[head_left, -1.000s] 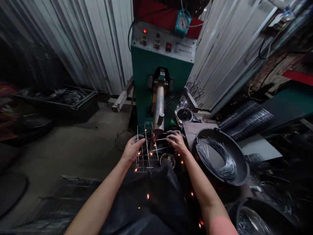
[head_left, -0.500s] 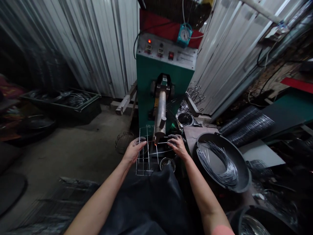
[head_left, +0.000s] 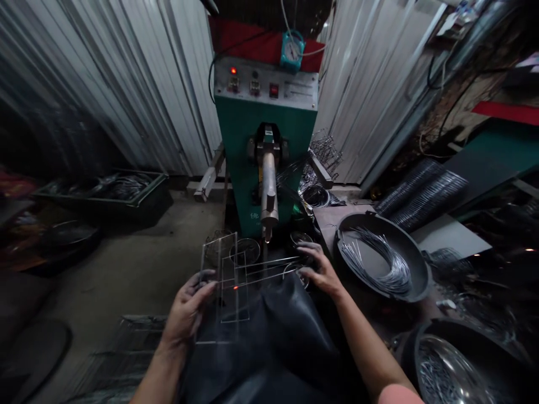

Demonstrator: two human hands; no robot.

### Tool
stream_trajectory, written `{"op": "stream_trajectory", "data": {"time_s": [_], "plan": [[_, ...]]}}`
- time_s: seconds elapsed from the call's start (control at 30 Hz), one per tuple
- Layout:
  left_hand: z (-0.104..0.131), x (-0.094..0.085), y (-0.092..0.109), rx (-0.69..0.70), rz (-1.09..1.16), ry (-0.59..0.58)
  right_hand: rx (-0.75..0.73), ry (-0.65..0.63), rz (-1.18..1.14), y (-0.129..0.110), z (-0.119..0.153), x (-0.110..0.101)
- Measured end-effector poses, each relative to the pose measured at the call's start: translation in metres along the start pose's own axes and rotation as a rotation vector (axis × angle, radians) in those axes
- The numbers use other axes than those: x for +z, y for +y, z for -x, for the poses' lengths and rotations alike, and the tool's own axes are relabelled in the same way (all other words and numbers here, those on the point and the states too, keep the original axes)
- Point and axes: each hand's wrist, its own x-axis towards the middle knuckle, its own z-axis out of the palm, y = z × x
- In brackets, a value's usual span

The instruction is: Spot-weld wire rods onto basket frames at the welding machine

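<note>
Wire frame held over the lap, one spot glowing

A green machine (head_left: 236, 134) stands ahead, its metal arm (head_left: 269, 188) reaching toward the person, whose lap is under a dark apron (head_left: 290, 331). On the left, a trough (head_left: 152, 188) on the floor holds loose, shiny metal pieces in a tangled heap. At lower right, a dark pan (head_left: 415, 339) holds a steel bowl (head_left: 469, 359) with a pile of short metal bits (head_left: 438, 373) inside. Above it, on the bench (head_left: 326, 219), a grey pan (head_left: 364, 261) carries a curved bundle of wire (head_left: 391, 269), lying along its right side with some ends sticking up. A small dish (head_left: 301, 241) sits beyond the right hand (head_left: 322, 272), too dim to show what is in it.

The frame (head_left: 237, 275) is thin, pale, slightly blurred wire, made of open rectangles, one set behind another, with two straight rods running off sideways. It hangs above the apron, nearer the person than the arm's tip and apart from it. Its rectangles have their long axis running up and down the view; the rods point right.

The left hand (head_left: 191, 300) pinches the frame's left side between thumb and fingers. The right hand's fingers are curved and parted at the rods' right ends; whether they grip cannot be told. A small orange-red spot (head_left: 236, 288) glows on the wire.
</note>
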Motion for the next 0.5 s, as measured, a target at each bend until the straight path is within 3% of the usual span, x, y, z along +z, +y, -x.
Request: {"op": "stream_trajectory", "data": {"time_s": [0.1,0.2,0.37,0.5], "plan": [[0.023,-0.033,0.013,-0.024,0.13,0.064,0.144,0.134,-0.075,0.001,0.023,-0.015],[0.037,-0.051,0.013,-0.077,0.301,0.017,0.146,-0.013,-0.005,0.001,0.044,-0.015],[0.052,-0.048,-0.021,-0.301,0.536,-0.037,0.005,-0.415,0.111,-0.012,0.088,0.017],[0.063,-0.036,-0.048,-0.454,0.548,-0.013,-0.021,-0.528,0.184,-0.014,0.129,0.041]]}}
